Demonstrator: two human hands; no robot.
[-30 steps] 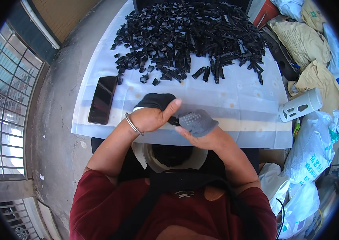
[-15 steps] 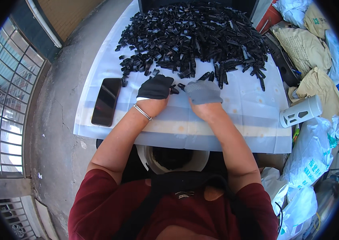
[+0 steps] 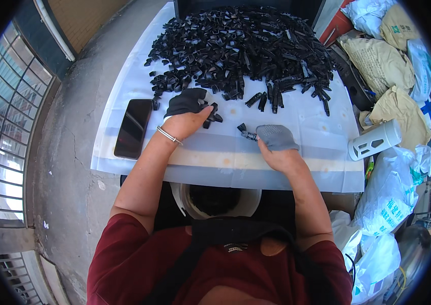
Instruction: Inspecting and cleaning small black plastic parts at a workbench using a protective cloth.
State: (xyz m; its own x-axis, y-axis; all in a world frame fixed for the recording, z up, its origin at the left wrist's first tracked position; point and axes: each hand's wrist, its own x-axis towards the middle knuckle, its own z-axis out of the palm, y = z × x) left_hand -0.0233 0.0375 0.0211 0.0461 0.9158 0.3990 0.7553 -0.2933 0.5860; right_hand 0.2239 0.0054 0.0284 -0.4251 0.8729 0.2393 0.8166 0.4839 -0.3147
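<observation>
My left hand point(image 3: 187, 112), in a black fingerless-looking glove, is closed around a few small black plastic pieces point(image 3: 214, 116) that stick out past the thumb. To its right and nearer to me, my right hand point(image 3: 278, 146) wears a grey glove and grips a narrow black plastic part point(image 3: 247, 133), which points left. The two hands are apart over the white tablecloth point(image 3: 215, 175). Beyond them lies a large heap of black plastic pieces point(image 3: 200, 46), with longer clip-like parts point(image 3: 274, 96) at its near right edge. The fingertips of both hands are mostly hidden.
A dark phone point(image 3: 133, 129) lies left of my left hand. At the table's right edge a white cylindrical holder point(image 3: 376, 141) lies tilted. Sacks and plastic bags point(image 3: 386, 198) crowd the right side. Below the table edge, a white bucket point(image 3: 253, 201) holds dark contents.
My hands were close together and have moved apart. The right hand came toward me and slightly right with the black part; the left shifted slightly left, and more small pieces show beside its thumb.
</observation>
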